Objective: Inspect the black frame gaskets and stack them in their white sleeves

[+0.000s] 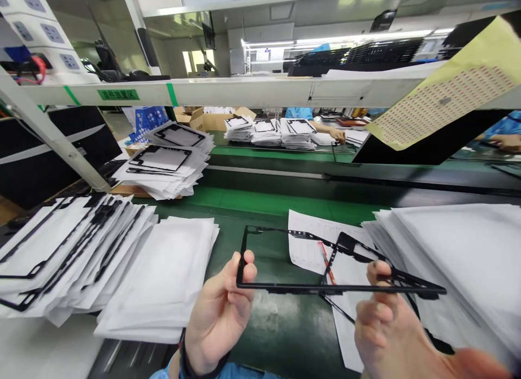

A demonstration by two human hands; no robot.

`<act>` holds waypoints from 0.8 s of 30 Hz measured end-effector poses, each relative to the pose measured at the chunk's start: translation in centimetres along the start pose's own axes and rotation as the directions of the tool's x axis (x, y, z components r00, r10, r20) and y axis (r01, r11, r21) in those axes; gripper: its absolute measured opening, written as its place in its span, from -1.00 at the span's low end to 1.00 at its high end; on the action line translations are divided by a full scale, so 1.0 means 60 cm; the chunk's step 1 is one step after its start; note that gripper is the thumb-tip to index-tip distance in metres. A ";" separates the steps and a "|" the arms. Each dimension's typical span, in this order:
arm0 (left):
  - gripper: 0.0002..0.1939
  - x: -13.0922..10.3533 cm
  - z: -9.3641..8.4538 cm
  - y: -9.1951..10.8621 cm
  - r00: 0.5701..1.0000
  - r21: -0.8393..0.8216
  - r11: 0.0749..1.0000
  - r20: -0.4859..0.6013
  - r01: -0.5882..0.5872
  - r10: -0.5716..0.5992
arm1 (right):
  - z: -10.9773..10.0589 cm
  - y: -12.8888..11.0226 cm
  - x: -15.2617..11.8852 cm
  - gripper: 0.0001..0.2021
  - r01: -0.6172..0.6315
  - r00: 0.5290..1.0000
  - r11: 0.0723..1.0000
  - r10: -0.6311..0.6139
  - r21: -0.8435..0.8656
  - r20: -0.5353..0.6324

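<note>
A thin black rectangular frame [301, 288] is held up in front of me, tilted, with the green table showing through its opening. My left hand [223, 308] pinches its left side between thumb and fingers. At the other end, my right hand [394, 324] is closed on the frame's right part; its thumb is blurred near the lower right corner of the view. Beneath the held frame lies what looks like another black frame [331, 259], partly hidden. A red pen [328, 265] rests on printed sheets [303, 251] there.
White sleeves are stacked at right [459, 248] and left [163, 270]. Further left, another pile [77, 248] carries black frames, as does a stack [163, 167] behind. A shelf beam [260, 91] crosses above, with a yellow sticker sheet [451, 91] hanging from it. Another person's hand [337, 134] is beyond.
</note>
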State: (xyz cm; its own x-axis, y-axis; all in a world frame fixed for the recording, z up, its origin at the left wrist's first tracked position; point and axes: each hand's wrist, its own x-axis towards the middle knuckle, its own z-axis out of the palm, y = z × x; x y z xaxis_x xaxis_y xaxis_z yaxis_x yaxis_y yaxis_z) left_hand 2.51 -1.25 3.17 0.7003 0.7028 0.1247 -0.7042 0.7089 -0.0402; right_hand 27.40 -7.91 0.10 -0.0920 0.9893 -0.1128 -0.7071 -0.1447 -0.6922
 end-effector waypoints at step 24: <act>-0.68 0.054 -0.032 -0.051 0.744 0.894 0.331 0.004 -0.302 0.668 | 0.097 0.082 0.088 -0.66 -0.143 0.965 0.949 0.070 0.280 0.254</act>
State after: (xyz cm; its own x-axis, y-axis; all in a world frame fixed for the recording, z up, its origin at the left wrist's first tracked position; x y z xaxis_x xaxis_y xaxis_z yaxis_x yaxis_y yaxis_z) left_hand 7.16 -1.06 1.80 0.0498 0.9963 0.0697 -0.5494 -0.0309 0.8350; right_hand 19.33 -3.30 0.27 -0.3163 0.9484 0.0233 -0.8542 -0.2740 -0.4418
